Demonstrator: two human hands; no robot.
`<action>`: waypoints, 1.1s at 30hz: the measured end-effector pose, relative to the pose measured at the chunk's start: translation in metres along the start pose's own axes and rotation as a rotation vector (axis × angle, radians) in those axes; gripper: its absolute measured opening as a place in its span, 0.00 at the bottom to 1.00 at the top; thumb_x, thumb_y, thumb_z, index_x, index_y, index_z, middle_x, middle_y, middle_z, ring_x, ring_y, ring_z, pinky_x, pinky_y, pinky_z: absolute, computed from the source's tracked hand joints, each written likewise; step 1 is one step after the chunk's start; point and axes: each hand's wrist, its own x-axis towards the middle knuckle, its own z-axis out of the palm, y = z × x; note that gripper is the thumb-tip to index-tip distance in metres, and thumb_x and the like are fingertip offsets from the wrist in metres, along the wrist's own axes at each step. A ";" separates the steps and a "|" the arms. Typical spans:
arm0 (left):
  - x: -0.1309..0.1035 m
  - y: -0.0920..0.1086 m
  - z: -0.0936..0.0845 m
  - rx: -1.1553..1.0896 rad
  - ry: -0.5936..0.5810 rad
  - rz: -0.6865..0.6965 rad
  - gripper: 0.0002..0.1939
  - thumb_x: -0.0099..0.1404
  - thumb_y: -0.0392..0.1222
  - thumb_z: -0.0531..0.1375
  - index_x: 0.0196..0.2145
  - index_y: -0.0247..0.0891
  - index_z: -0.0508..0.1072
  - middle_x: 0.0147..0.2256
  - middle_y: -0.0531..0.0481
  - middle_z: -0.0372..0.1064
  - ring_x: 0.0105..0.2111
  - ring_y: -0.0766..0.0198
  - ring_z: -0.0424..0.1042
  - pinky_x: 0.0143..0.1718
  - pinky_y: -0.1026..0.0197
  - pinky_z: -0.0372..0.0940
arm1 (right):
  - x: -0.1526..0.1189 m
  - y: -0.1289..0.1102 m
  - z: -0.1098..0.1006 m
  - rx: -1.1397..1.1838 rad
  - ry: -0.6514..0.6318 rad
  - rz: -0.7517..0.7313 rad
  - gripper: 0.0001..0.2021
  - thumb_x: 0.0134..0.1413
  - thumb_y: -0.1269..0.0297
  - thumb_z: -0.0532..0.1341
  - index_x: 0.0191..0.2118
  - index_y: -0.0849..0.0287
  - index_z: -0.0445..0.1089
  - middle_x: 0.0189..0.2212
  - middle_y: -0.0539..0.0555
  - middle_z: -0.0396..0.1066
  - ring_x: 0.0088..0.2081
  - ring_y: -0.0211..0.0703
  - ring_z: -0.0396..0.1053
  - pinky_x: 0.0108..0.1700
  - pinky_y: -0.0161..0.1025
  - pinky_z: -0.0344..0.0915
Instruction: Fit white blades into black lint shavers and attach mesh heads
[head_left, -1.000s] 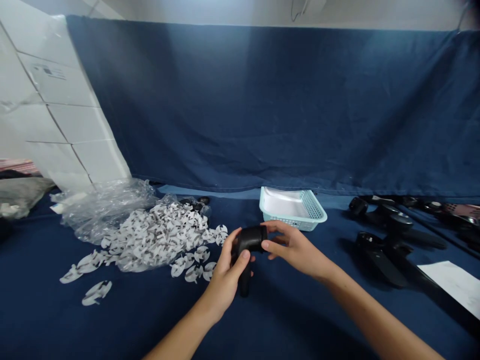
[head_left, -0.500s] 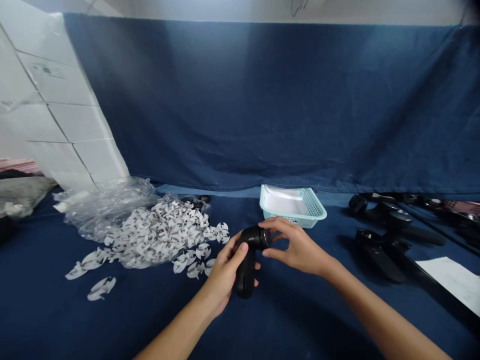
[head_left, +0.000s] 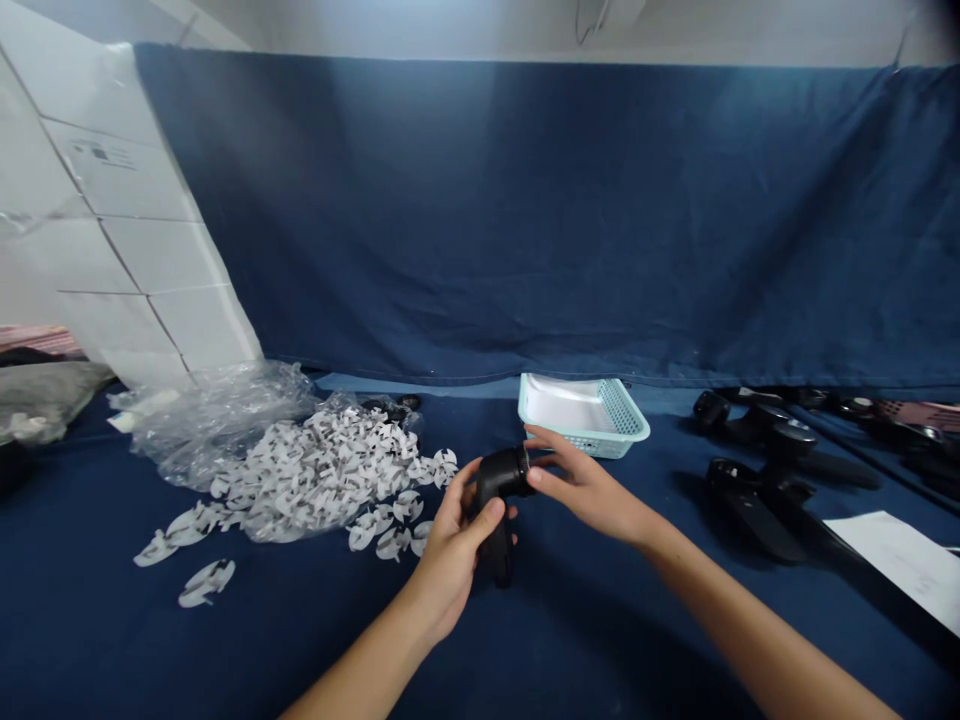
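Observation:
My left hand [head_left: 459, 545] is wrapped round the handle of a black angled handheld device [head_left: 501, 480], thumb across its near side. The device's handle points down, and its short round head, with a shiny rim, faces right. At that rim, my right hand [head_left: 581, 485] has its thumb and fingers closed about the head end. The fingertips partly hide the head's face, so I cannot tell whether a separate part is in them. Left of the device lies a heap of thin white curved plastic pieces [head_left: 322, 465], some loose on the blue cloth.
Crumpled clear plastic [head_left: 217, 410] lies behind the heap. A light blue basket [head_left: 634, 430] with white sheets inside stands beyond my right hand. Several black device parts [head_left: 757, 510] and a white paper [head_left: 904, 560] lie at right. A blue curtain [head_left: 525, 220] hangs behind.
The device has turned slightly in my left hand, its handle's lower end now further right. My right fingers have shifted around the head's rim. The view has tilted a little.

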 end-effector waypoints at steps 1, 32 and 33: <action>0.000 0.000 0.000 -0.015 0.005 -0.013 0.31 0.62 0.45 0.64 0.60 0.48 0.57 0.53 0.44 0.63 0.48 0.51 0.70 0.44 0.50 0.69 | 0.000 -0.002 -0.002 0.003 -0.043 -0.034 0.31 0.55 0.54 0.65 0.62 0.50 0.56 0.58 0.58 0.61 0.53 0.47 0.68 0.53 0.49 0.68; 0.004 -0.006 -0.003 0.061 -0.006 0.052 0.34 0.58 0.44 0.67 0.58 0.46 0.59 0.51 0.44 0.64 0.45 0.52 0.70 0.42 0.51 0.70 | 0.002 -0.003 -0.004 -0.084 0.002 -0.027 0.16 0.59 0.53 0.61 0.47 0.58 0.70 0.39 0.56 0.74 0.40 0.47 0.74 0.45 0.48 0.72; 0.004 -0.006 -0.003 0.076 -0.012 0.062 0.34 0.57 0.44 0.68 0.58 0.46 0.59 0.51 0.44 0.64 0.45 0.52 0.70 0.42 0.52 0.70 | 0.002 -0.001 -0.005 -0.092 -0.010 0.020 0.17 0.62 0.51 0.56 0.44 0.60 0.71 0.35 0.57 0.75 0.36 0.47 0.75 0.41 0.49 0.73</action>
